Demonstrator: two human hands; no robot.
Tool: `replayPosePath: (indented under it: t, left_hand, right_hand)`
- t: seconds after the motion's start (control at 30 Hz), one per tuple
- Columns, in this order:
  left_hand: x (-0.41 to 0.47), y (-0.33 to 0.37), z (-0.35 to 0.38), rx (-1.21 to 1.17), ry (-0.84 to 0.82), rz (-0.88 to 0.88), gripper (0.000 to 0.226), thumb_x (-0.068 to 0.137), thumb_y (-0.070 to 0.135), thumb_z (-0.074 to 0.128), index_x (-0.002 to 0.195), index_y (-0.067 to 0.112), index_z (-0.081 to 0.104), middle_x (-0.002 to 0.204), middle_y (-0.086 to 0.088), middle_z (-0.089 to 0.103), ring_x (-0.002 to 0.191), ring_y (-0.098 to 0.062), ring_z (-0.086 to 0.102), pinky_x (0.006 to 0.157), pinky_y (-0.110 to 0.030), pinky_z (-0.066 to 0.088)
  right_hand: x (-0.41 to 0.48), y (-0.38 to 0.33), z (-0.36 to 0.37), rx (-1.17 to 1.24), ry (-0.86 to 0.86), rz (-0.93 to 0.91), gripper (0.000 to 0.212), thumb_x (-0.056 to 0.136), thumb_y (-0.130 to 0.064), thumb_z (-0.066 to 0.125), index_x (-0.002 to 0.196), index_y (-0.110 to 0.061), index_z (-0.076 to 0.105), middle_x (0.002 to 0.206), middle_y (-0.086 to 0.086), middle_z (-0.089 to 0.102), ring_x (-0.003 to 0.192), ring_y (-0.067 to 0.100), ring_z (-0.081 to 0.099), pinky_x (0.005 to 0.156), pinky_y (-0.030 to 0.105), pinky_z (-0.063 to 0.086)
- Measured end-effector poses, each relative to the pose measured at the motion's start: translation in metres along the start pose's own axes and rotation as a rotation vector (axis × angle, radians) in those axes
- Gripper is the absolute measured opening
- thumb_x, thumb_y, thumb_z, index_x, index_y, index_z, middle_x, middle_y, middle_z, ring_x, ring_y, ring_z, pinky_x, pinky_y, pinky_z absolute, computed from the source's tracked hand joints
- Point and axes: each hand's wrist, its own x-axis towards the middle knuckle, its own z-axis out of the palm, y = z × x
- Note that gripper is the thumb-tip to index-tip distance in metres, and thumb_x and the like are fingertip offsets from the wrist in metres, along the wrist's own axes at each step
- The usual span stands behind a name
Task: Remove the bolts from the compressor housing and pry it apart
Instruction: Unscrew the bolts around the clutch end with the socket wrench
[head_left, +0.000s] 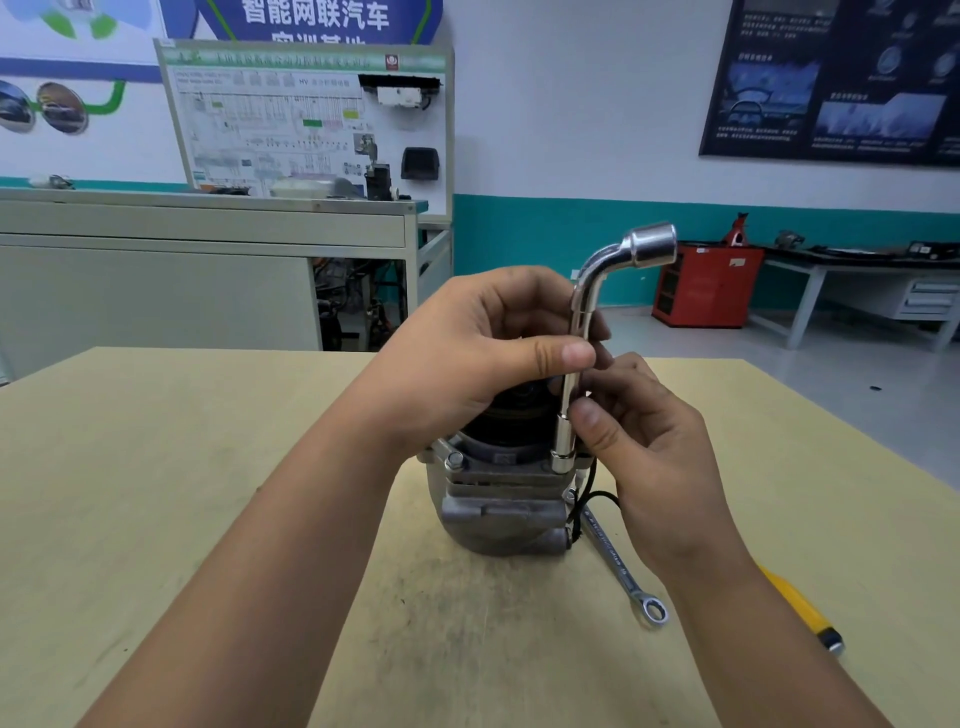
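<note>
Holding a shiny bent socket wrench (586, 296) upright in the middle of the frame, with both hands; gripping its long shaft with the left hand (467, 358), fingers curled round the far side and thumb pressed flat across the near side; pinching the lower part of the same shaft with the right hand (654, 447), thumb in front and curled fingers behind. Pressing the small socket end down onto the top edge of the compressor housing (498, 514), on its right side, likely over a bolt there, though hidden by the socket; pointing the big open socket end up and to the right, above both hands.

Finding the grey metal housing upright on the tan table (182, 493), in the lower middle of the frame, just under the hands and partly hidden by them; spotting one bolt (454, 460) in place on the left side of its top edge, and a thin black wire (605, 493) looped at its right side.

Seeing a flat spanner (615, 564) on the table just right of the housing, ring end toward the bottom of the frame, other end close to the wire; seeing a yellow-handled tool (795, 603) further right, partly hidden under the right forearm, dark tip toward the lower right.

Looking past the table: a grey bench (156, 270) at the left; a white board (291, 130) with drawings at the upper left; a red cabinet (701, 291) right of the middle; a dark poster (831, 83) at the upper right.
</note>
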Motion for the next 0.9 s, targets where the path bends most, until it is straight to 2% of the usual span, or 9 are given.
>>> replayPosePath:
  t: [0.1,0.23,0.37,0.47,0.63,0.7,0.8,0.9]
  left_hand:
    - [0.0005,-0.0005,0.0001,0.033,0.018,0.006,0.02,0.07,0.011,0.072,0.071,0.031,0.072,0.076,0.008,0.071,0.077,-0.008,0.068,0.078,-0.023,0.054]
    - [0.0007,-0.001,-0.0018,0.065,0.019,0.004,0.019,0.066,0.015,0.078,0.071,0.031,0.069,0.075,0.009,0.07,0.074,-0.008,0.066,0.077,-0.023,0.051]
    - [0.0005,-0.0004,-0.0015,0.061,0.016,0.01,0.016,0.071,0.012,0.073,0.078,0.023,0.066,0.075,0.01,0.07,0.075,-0.007,0.065,0.074,-0.019,0.05]
    - [-0.0005,0.0009,-0.0006,0.036,-0.015,0.006,0.018,0.076,0.009,0.068,0.087,0.023,0.069,0.078,0.01,0.072,0.078,-0.005,0.067,0.076,-0.017,0.05]
    - [-0.0022,0.0,-0.0022,-0.012,-0.059,-0.004,0.022,0.086,0.004,0.057,0.101,0.016,0.068,0.084,0.005,0.074,0.085,-0.007,0.07,0.079,-0.017,0.051]
    - [-0.0027,-0.0005,-0.003,-0.033,-0.049,-0.009,0.022,0.085,0.004,0.057,0.098,0.017,0.07,0.084,0.004,0.075,0.084,-0.008,0.07,0.078,-0.019,0.053]
    - [-0.0028,0.0005,-0.0023,-0.029,-0.036,-0.018,0.02,0.082,0.005,0.059,0.09,0.019,0.071,0.081,0.004,0.074,0.08,-0.008,0.07,0.076,-0.02,0.054]
    - [-0.0023,0.0015,-0.0011,-0.004,-0.018,-0.015,0.012,0.077,0.005,0.063,0.085,0.014,0.065,0.076,0.009,0.072,0.075,-0.004,0.069,0.072,-0.016,0.052]
  right_hand:
    - [-0.0015,-0.001,0.0006,0.01,0.003,0.033,0.018,0.064,-0.037,0.07,0.081,-0.041,0.067,0.08,-0.011,0.056,0.076,0.005,0.056,0.066,0.02,0.047]
    - [-0.0021,-0.001,0.0025,-0.017,0.02,0.043,0.021,0.06,-0.038,0.072,0.08,-0.04,0.065,0.084,0.0,0.057,0.079,0.016,0.058,0.07,0.032,0.05]
    - [-0.0011,-0.0012,0.0018,-0.021,0.024,0.031,0.022,0.066,-0.024,0.072,0.078,-0.04,0.066,0.079,-0.009,0.053,0.073,0.006,0.056,0.064,0.02,0.046]
    - [-0.0014,-0.0016,0.0009,-0.025,0.02,0.033,0.021,0.072,-0.017,0.065,0.078,-0.036,0.066,0.078,-0.011,0.052,0.073,0.006,0.054,0.064,0.019,0.046]
    - [-0.0016,-0.0021,0.0013,0.007,0.019,0.037,0.017,0.075,-0.015,0.061,0.081,-0.029,0.069,0.093,0.009,0.052,0.083,0.013,0.055,0.074,0.025,0.049]
    - [-0.0015,-0.0017,0.001,0.012,0.016,0.03,0.017,0.077,-0.016,0.06,0.083,-0.028,0.069,0.088,0.005,0.052,0.085,0.012,0.055,0.075,0.025,0.05]
    - [-0.0017,-0.0007,-0.0001,0.032,0.006,0.025,0.014,0.079,-0.021,0.062,0.084,-0.029,0.072,0.08,-0.012,0.051,0.083,0.007,0.055,0.074,0.021,0.048]
    - [-0.0026,-0.002,0.0002,0.02,-0.011,0.033,0.013,0.072,-0.036,0.067,0.085,-0.034,0.069,0.085,-0.003,0.053,0.082,0.012,0.054,0.074,0.027,0.048]
